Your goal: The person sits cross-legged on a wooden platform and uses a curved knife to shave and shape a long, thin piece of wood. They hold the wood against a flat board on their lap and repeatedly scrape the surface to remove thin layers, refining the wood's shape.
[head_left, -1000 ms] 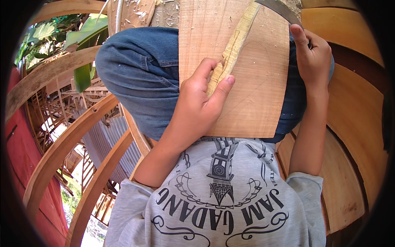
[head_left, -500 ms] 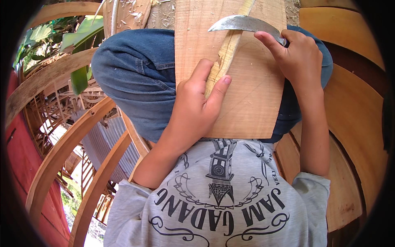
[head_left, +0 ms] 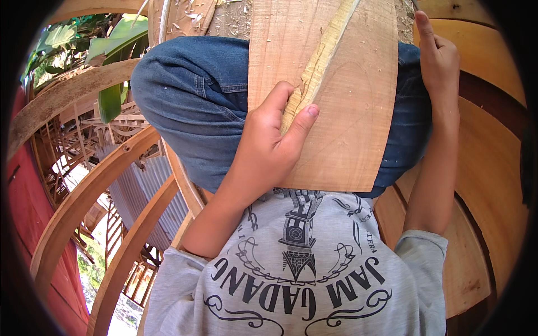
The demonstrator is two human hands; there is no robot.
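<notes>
My left hand [head_left: 272, 131] is closed round the lower end of a narrow, pale yellow wooden strip [head_left: 325, 59] with a rough, split surface. The strip slants up and to the right over a broad, flat wooden board [head_left: 350, 145] resting on my lap. Off the board's right edge, at the upper right, my right hand [head_left: 440, 64] grips the curved knife, its thumb pointing up. Only a dark sliver of the knife [head_left: 415, 5] shows at the top edge; the rest is out of the picture or behind the fingers.
My legs in blue jeans [head_left: 188, 106] flank the board. Wood shavings [head_left: 232, 19] lie beyond it. Curved wooden ribs [head_left: 92, 204] rise on the left, with green leaves [head_left: 117, 45] past them. Curved planks [head_left: 487, 162] form the right side.
My right hand has moved up and to the right, carrying the knife off the strip and nearly out of view. The left hand keeps its hold; the whole view has shifted slightly.
</notes>
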